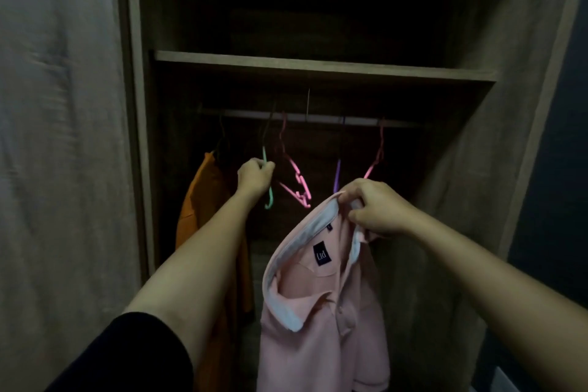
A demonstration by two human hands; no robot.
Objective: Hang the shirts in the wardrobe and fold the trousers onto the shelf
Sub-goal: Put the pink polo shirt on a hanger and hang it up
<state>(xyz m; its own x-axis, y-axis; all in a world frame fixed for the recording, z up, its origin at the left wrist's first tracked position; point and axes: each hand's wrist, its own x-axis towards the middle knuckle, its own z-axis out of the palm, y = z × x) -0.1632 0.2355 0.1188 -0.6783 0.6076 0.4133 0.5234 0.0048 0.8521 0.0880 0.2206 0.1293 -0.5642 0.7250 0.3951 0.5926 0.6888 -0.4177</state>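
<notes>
A pink polo shirt (321,302) with a white collar hangs in front of the open wardrobe, and my right hand (375,208) grips it at the collar. My left hand (256,177) reaches into the wardrobe and grips a green hanger (269,197) that hangs on the rail (318,118). On the same rail hang a pink hanger (297,183), a purple hanger (337,175) and another pink hanger (377,156). An orange shirt (203,200) hangs at the left end of the rail.
A wooden shelf (318,65) runs across the wardrobe above the rail, with dark space over it. The wardrobe's left side panel (133,105) and right side wall (496,137) frame the opening. A pale curtain (57,137) hangs to the left.
</notes>
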